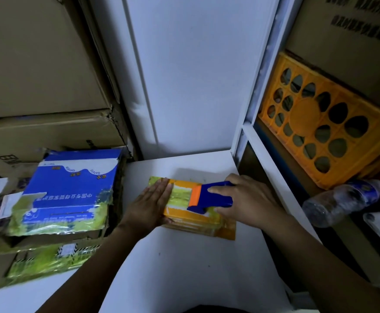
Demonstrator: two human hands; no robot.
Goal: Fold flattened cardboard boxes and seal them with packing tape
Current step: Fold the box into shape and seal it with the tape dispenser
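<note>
A small orange and yellow box (193, 216) lies on the white table (184, 267) in front of me. My left hand (151, 201) presses flat on the box's left end, fingers straight. My right hand (247, 197) grips a blue tape dispenser (213, 197) with an orange blade guard, laid across the top of the box. A strip of shiny tape (180, 195) runs between my left hand and the dispenser.
A pile of blue and green flattened boxes (55, 199) lies at the left of the table. Big brown cartons (37, 75) stand behind it. At the right, shelving holds an orange plastic crate (320, 123) and a lying plastic bottle (342, 199).
</note>
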